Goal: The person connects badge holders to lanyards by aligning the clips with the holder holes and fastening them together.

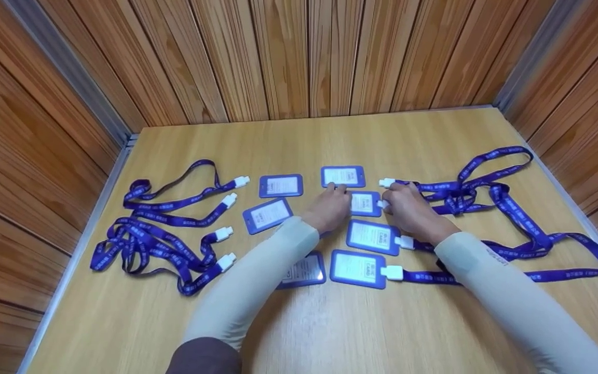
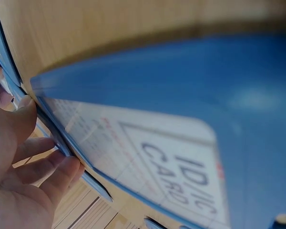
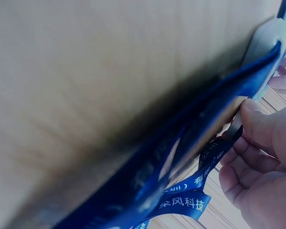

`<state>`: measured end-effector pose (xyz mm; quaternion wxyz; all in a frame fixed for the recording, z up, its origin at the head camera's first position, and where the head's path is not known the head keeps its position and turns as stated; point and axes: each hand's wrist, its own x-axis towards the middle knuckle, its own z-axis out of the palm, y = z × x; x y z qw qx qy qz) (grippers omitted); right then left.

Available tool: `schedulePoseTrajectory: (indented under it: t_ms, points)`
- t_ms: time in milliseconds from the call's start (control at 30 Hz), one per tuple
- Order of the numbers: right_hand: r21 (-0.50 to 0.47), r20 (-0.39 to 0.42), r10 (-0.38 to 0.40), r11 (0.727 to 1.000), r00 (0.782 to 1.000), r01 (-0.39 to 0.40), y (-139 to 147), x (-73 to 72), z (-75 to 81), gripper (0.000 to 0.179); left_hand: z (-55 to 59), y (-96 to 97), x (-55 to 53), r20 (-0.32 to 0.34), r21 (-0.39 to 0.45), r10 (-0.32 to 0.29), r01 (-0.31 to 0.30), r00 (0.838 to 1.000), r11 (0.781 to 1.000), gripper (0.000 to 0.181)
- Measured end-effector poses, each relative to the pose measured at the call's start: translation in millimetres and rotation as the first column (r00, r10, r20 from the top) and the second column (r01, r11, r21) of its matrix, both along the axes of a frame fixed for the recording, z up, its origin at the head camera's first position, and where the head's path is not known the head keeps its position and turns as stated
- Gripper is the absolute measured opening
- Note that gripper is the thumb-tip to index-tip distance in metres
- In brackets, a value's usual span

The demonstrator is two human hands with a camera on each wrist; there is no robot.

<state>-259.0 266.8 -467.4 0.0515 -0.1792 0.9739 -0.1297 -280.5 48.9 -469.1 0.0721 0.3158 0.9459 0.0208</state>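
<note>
In the head view my left hand [image 1: 329, 208] grips the left end of a blue ID card holder [image 1: 365, 201] near the middle of the table. My right hand [image 1: 412, 210] pinches the white clip [image 1: 383, 204] of a dark blue lanyard at the holder's right end. Thumb and fingers close on the holder's edge [image 2: 61, 138] in the left wrist view. The right wrist view has the thumb pressed on the clip [image 3: 236, 123], with printed strap [image 3: 200, 179] hanging below. Nearer me, two holders [image 1: 371, 237] [image 1: 357, 268] sit joined to white clips.
Behind my hands lies another holder [image 1: 342, 176], with a loose clip [image 1: 387, 182] to its right. More holders [image 1: 281, 185] [image 1: 268, 215] lie left of centre, one partly under my left sleeve [image 1: 257, 280]. Several tangled lanyards [image 1: 148, 244] spread on the left. Wooden panels [image 1: 278, 57] wall the table [image 1: 299, 332].
</note>
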Motion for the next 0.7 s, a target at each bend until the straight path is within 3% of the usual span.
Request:
schedulePoseTrajectory:
  t_ms: [167, 467, 700]
  points:
    - [0.012, -0.016, 0.025, 1.0, 1.0, -0.025, -2.4, -1.4, 1.3, 0.022, 1.1, 0.8, -0.8, -0.015, -0.001, -0.014, 0.014, 1.0, 1.0, 0.041]
    - [0.005, 0.067, 0.022, 1.0, 0.997, -0.022, -0.4, -2.1, 8.3, 0.028, 3.3, 1.2, -2.5, 0.017, -0.002, 0.003, -0.003, 1.0, 1.0, 0.043]
    - [0.001, 0.075, 0.021, 1.0, 0.997, -0.021, 1.0, -0.3, 8.2, 0.031, 5.0, -0.8, -1.2, 0.032, -0.024, -0.006, 0.007, 0.999, 1.0, 0.044]
